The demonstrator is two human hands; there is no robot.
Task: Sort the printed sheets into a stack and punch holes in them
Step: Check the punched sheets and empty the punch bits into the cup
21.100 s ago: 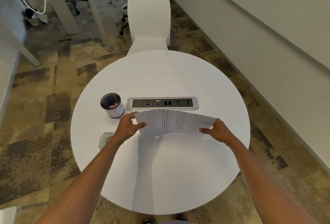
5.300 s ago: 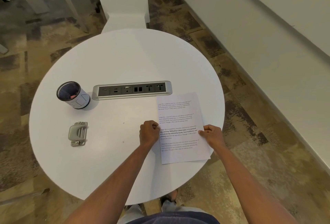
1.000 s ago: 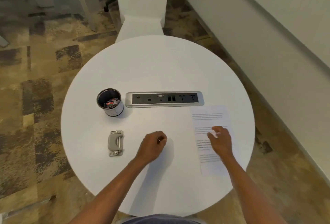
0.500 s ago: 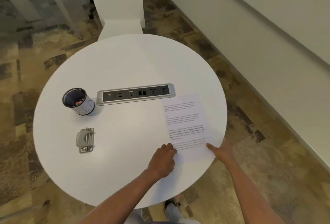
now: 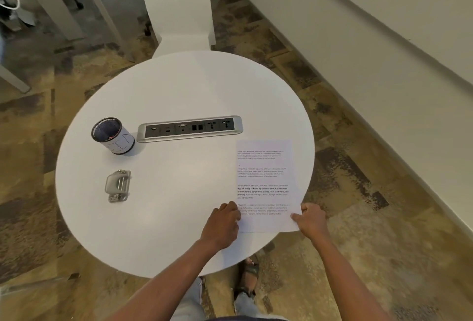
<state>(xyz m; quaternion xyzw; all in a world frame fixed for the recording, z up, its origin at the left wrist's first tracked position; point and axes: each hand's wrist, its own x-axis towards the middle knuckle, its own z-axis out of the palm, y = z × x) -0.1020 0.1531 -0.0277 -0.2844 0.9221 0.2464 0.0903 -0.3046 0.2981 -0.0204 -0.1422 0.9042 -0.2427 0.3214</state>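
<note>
Cup (image 5: pixel 120 143) holds something red (image 5: pixel 110 137); left hand (image 5: pixel 225 221) and right hand (image 5: pixel 311 219) hold sheets (image 5: pixel 263 175)

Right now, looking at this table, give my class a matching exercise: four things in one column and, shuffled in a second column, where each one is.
Things
1. cup
2. hole punch
3. printed sheets
4. chair

Places
A. beyond the far edge of the table
B. right side of the table, between the left hand and the right hand
C. just left of the socket strip
D. left side of the table, nearer the person than the cup

Pairs: 1-C, 2-D, 3-B, 4-A
</note>
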